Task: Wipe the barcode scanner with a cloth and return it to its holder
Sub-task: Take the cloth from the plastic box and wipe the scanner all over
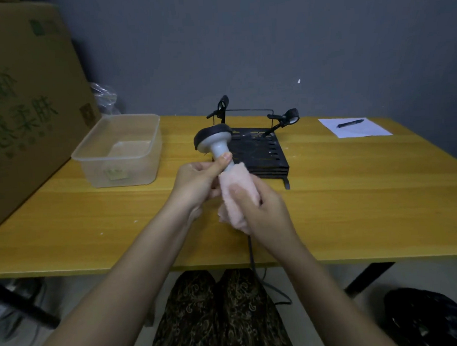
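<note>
Head view looks down on both my hands held above the yellow wooden surface [355,192], just in front of its near edge. My left hand [196,182] is closed around the grey handle of the barcode scanner [215,141], thumb pressed along the neck just below the head. The scanner stands tilted, its wide dark-rimmed head up and leaning to the left, away from me. My right hand [261,208] is wrapped around the lower handle with the pink cloth [236,191] between palm and scanner; the cloth covers the handle from just under my left thumb down to a loose fold that hangs below my fingers. A dark cable [251,253] drops from under the cloth, crosses the near edge and trails to the floor.

Right behind the scanner sits the black holder [263,155], a slotted base with a thin wire frame and two small clip arms rising at the back (whether the scanner head touches it I cannot tell from this angle). To the left lies a clear plastic tub [120,149] with something pale inside. A large cardboard box [20,104] leans at the left. Far right on the surface, a sheet of paper [357,131] carries a dark pen [350,123].
</note>
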`<state>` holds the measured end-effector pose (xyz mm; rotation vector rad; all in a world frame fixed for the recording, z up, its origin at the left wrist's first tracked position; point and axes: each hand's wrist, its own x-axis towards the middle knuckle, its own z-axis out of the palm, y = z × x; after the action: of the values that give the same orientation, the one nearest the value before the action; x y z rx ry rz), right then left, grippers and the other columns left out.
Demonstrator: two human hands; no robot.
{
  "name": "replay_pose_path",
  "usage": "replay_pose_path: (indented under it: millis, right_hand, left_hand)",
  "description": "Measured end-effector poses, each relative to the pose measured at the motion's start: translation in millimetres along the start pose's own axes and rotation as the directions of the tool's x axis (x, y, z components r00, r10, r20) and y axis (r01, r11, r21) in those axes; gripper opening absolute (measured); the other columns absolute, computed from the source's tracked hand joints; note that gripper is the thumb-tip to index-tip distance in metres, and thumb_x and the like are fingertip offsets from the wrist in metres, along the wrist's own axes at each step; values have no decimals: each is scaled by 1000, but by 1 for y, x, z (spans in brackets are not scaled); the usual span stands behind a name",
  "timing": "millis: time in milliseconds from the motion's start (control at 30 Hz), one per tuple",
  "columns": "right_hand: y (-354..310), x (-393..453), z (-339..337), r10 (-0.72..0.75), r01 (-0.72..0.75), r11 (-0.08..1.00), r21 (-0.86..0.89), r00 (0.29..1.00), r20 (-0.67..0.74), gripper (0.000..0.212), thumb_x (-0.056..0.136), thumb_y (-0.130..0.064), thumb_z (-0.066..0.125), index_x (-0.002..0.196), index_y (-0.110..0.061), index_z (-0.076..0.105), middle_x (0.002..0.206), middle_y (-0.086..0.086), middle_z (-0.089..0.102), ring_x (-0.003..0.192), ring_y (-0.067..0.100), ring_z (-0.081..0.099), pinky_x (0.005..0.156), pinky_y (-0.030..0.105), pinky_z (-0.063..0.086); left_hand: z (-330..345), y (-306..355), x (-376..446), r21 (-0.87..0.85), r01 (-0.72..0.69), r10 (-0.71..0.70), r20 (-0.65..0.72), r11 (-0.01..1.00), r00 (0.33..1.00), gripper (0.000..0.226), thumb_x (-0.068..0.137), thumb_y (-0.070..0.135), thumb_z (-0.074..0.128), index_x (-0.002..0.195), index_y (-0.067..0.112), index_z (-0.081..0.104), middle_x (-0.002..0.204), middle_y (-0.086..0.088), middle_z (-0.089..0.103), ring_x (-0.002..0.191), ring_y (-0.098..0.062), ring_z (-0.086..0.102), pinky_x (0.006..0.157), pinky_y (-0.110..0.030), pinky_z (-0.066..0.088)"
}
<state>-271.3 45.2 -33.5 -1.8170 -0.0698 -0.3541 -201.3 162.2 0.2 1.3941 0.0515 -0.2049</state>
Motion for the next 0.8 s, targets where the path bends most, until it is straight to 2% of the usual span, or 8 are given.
replay_pose_path:
  millis: [67,133,233,367,433,567,667,800]
  right_hand:
    - [6,-1,9,-65,63,994,-94,998,-18,23,88,-33,60,110,-27,63,90,-1,72,83,15,68,71,40,56]
    - [8,2,11,-97,88,989,-115,993,-72,21,89,-28,60,109,-23,64,89,-1,72,82,12,67,70,35,55]
    - [10,8,5,69,-36,980,195,984,-166,14,91,-20,59,100,-12,66,83,4,71,75,10,67,66,28,53]
    - [18,12,-1,331,-262,734,627,943,7,46,83,-37,58,115,-5,61,106,18,70,96,27,67,83,39,54]
    - [18,12,-3,341,-299,670,680,937,77,54,83,-38,55,124,-2,55,118,25,63,106,32,63,90,42,51]
    - [19,13,-9,307,-324,622,713,938,159,55,84,-37,51,125,0,54,118,27,62,104,32,63,93,43,49]
    - [20,14,-13,307,-300,677,672,945,112,49,82,-40,51,116,-6,60,107,21,69,98,28,67,89,40,52]
    - [20,18,-26,356,-222,823,523,919,-170,36,93,-36,49,101,-7,68,87,12,73,78,22,70,69,33,56]
  left_hand:
    - [2,1,0,36,6,-5,-24,999,1000,30,79,33,72,83,4,67,71,-6,68,51,-6,66,46,-16,51]
    - [-1,0,0,-1,17,-17,5,1000,1000,26,82,30,69,85,4,67,75,-8,69,54,-5,68,51,-17,55]
    - [-6,-3,-2,-34,2,-1,50,999,999,30,87,28,63,103,3,69,95,-10,73,81,-11,70,69,-16,57]
    - [-6,-8,-4,3,-9,9,25,1000,1000,26,91,28,59,103,9,71,92,3,72,66,10,65,45,1,41]
    - [-4,-8,-3,28,6,-7,49,1000,999,31,91,30,58,106,7,70,94,1,73,70,6,66,46,0,41]
    - [2,-7,-1,-47,49,-45,79,998,996,30,87,29,63,102,4,70,90,-5,73,74,-9,69,56,-12,50]
    - [5,-12,1,-146,60,-52,59,987,997,24,83,25,68,95,4,70,91,-9,74,83,-17,70,66,-21,54]
    - [8,-16,6,-180,56,-57,2,982,998,26,81,25,70,97,6,68,99,-11,72,98,-20,67,90,-31,52]
